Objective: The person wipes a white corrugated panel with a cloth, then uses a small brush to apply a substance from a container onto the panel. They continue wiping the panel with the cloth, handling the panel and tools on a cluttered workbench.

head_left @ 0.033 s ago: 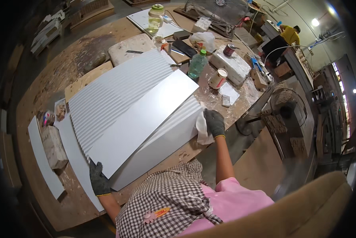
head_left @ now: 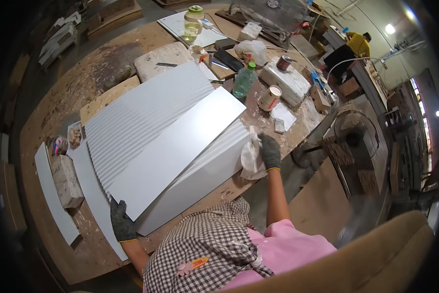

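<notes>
1. Head view: one white panel [head_left: 179, 150] lies askew atop the fanned panel stack [head_left: 146, 107] on the worktop [head_left: 82, 263]; the left hand [head_left: 122, 222] grips its near corner.
2. Apparently one is separated, many left layered, faces mostly covered.
3. The right hand [head_left: 270, 152] meets crumpled white cloth [head_left: 251, 158]; fingers hidden, closure unclear.

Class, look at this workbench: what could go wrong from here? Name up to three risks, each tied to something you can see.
1. The top panel lies askew across the stack, with the left hand at its near corner; it might slide or scrape the pieces below.
2. The bottle stands close to the panel's far end, so a swing could tip it.
3. The cloth beside the right hand is near the table's edge and might fall.
</notes>
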The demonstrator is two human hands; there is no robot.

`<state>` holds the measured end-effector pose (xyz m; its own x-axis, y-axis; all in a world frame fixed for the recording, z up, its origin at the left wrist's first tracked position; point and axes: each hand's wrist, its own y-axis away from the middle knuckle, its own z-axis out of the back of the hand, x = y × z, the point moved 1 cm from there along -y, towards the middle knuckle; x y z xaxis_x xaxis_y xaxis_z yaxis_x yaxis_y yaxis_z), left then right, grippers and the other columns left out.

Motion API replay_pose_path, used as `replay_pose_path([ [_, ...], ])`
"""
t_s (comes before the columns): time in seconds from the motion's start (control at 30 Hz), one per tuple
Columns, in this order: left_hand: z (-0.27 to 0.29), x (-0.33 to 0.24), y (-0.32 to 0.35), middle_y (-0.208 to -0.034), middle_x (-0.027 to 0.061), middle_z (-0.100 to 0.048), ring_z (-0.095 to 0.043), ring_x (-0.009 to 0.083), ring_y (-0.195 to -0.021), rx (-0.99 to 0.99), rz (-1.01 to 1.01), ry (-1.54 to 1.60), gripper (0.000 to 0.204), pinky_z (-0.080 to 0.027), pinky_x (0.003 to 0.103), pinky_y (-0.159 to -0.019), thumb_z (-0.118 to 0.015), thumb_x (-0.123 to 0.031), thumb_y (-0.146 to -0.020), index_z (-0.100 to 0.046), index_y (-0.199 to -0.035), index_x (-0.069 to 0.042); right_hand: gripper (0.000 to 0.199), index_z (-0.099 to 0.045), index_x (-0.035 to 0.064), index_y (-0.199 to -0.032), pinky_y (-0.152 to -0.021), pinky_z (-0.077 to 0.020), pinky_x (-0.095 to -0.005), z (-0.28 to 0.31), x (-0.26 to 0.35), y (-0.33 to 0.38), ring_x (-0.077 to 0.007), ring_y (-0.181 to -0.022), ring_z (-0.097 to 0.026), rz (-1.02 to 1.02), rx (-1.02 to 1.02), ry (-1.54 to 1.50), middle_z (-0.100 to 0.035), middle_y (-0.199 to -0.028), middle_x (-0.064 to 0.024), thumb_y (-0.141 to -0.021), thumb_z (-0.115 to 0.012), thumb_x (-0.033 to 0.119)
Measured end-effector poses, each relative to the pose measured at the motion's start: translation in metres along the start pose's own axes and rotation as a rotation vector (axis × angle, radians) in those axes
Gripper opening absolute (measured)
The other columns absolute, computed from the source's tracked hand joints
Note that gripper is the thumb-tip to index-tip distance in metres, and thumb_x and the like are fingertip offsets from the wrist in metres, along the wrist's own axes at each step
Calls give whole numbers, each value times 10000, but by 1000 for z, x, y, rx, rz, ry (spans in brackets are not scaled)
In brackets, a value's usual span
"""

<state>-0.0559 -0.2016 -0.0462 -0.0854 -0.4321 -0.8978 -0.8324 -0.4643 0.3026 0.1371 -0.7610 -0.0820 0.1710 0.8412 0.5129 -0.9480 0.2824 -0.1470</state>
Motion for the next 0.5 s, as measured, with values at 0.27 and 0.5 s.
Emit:
replay_pose_path([
  [0.27, -1, -5, 4, -1390, 133, -440, -427, 239, -1239, -45, -3, -80, 664, -308, 325, -1064, -578, -26, -817, -326, -1426, 58, 507, -627, 157, -1225, -933, -446, -432, -15, -83, -78, -358, -1060, -577, -9, -252, 571, -615, -1142, -188, -808, -602, 443],
  [0.5, -18, -34, 29, -1369, 128, -446, -436, 241, -1237, -92, -15, 68, 688, -325, 337, -1063, -542, 43, -789, -311, -1437, 23, 528, -610, 124, -1232, -926, -448, -427, -10, -46, -101, -342, -1022, -605, -185, -123, 547, -640, -1115, -185, -863, -521, 491],
])
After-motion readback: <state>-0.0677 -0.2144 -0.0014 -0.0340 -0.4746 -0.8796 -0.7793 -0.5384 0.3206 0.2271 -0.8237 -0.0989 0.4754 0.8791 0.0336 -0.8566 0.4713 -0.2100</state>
